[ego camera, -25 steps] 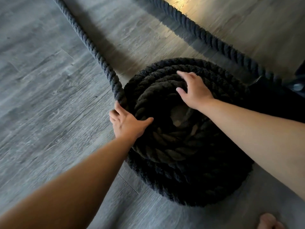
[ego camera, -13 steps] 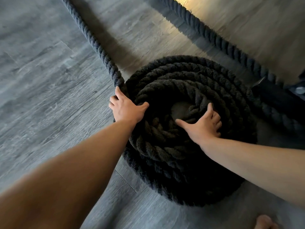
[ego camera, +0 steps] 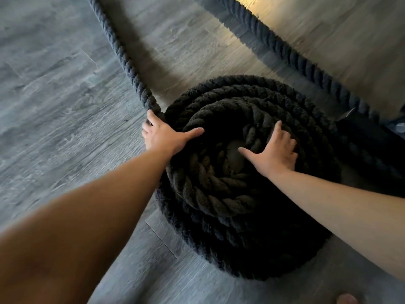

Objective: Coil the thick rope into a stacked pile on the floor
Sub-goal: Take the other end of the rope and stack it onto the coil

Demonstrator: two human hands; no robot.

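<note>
Rope pile (ego camera: 219,207): stacked coil on the grey plank floor (ego camera: 54,128), right in front of me.
Right hand (ego camera: 274,152): I see fingers spread flat, pressing the top turn.
Left hand (ego camera: 164,137): grasps the pile's left edge, where the loose rope (ego camera: 129,62) runs off far-left.

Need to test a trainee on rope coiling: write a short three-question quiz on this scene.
1. True or false: the right hand lies spread on top of the coil.
2. Where is the left hand? A in the coil's centre hole; B at the coil's outer edge, where the loose rope joins; C off the rope altogether.
3. How many uncoiled stretches of rope cross the floor beyond the coil?
Key: 1 true; 2 B; 3 two.
</note>
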